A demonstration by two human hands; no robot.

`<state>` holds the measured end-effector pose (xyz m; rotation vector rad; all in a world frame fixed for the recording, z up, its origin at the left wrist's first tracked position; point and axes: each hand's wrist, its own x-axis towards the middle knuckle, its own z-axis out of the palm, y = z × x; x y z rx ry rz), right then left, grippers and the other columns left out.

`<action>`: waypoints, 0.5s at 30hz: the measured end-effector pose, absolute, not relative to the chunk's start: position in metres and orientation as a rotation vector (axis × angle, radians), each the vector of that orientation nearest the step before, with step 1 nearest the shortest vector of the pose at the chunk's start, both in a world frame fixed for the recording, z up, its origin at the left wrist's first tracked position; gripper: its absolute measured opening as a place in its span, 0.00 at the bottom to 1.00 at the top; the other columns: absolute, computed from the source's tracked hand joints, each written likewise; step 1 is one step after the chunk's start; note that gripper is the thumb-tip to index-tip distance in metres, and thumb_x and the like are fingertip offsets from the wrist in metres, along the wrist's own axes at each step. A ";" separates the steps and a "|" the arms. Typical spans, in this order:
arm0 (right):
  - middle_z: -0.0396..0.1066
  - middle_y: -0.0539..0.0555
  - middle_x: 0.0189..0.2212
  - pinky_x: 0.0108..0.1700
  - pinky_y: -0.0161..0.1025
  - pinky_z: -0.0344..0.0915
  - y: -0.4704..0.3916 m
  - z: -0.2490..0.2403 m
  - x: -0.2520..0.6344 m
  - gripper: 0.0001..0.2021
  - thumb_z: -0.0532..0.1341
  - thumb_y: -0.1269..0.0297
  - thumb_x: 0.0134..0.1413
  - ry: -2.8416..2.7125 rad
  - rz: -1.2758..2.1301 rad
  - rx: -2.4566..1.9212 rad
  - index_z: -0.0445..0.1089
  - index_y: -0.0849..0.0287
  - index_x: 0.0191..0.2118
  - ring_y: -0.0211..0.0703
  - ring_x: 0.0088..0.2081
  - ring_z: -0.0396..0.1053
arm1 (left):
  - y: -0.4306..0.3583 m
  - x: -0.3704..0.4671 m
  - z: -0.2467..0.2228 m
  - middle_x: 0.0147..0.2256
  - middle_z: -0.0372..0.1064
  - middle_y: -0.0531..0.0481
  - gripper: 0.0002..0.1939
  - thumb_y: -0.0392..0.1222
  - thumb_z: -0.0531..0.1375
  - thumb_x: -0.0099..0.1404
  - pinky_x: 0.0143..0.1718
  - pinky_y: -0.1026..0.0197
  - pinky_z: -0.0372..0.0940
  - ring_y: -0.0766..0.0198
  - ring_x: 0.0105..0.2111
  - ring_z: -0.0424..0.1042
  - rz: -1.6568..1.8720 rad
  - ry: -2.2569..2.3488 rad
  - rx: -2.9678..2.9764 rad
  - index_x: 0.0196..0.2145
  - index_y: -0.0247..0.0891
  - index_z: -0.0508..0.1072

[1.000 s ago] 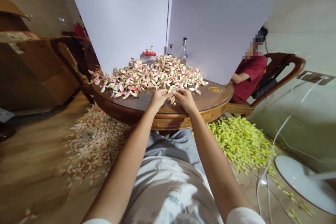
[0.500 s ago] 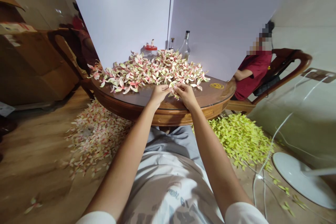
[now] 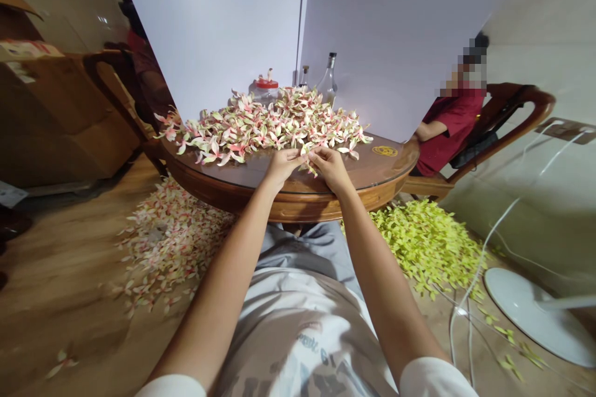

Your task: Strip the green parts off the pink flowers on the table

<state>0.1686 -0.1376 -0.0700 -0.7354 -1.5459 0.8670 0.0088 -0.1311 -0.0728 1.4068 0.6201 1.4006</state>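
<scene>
Over the near part of the round wooden table (image 3: 251,189), my left hand (image 3: 284,167) and my right hand (image 3: 329,166) meet fingertip to fingertip. Both are closed in a pinch on one small pink-and-white artificial flower (image 3: 305,151), whose petals show between the fingers. Just beyond them, a heap of similar flowers (image 3: 265,121) covers the back of the tabletop. Some loose flowers lie close to my right hand. The fingertips partly hide the held flower.
Yellow rubber bands (image 3: 384,151) lie at the right. A red-lidded jar (image 3: 266,92) and a glass bottle (image 3: 328,84) stand behind the heap. Flowers (image 3: 177,236) and yellow-green pieces (image 3: 428,245) are piled on the floor. A person in red (image 3: 454,124) sits at right; cables (image 3: 488,232) run nearby.
My fingers have shifted slightly around the flower, and a bit more of its petals shows. The heap looks the same. The view has moved a little.
</scene>
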 end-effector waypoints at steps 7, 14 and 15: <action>0.65 0.48 0.23 0.30 0.35 0.55 -0.140 -0.066 0.169 0.18 0.68 0.48 0.53 -1.572 0.840 -0.769 0.72 0.60 0.30 0.36 0.26 0.59 | -0.134 0.008 -0.070 0.32 0.78 0.46 0.22 0.53 0.74 0.49 0.40 0.60 0.67 0.61 0.33 0.75 1.383 0.626 1.402 0.33 0.31 0.80; 0.65 0.48 0.23 0.30 0.36 0.55 -0.143 -0.064 0.167 0.18 0.67 0.47 0.54 -1.587 0.809 -0.768 0.71 0.60 0.31 0.36 0.25 0.58 | -0.133 0.007 -0.072 0.32 0.78 0.46 0.20 0.51 0.72 0.51 0.40 0.62 0.65 0.62 0.33 0.74 1.390 0.631 1.401 0.33 0.31 0.80; 0.65 0.48 0.23 0.29 0.36 0.55 -0.144 -0.064 0.167 0.19 0.67 0.47 0.53 -1.590 0.805 -0.771 0.71 0.60 0.31 0.36 0.25 0.57 | -0.132 0.007 -0.072 0.32 0.78 0.46 0.20 0.51 0.73 0.51 0.40 0.61 0.65 0.62 0.33 0.74 1.393 0.633 1.396 0.33 0.31 0.80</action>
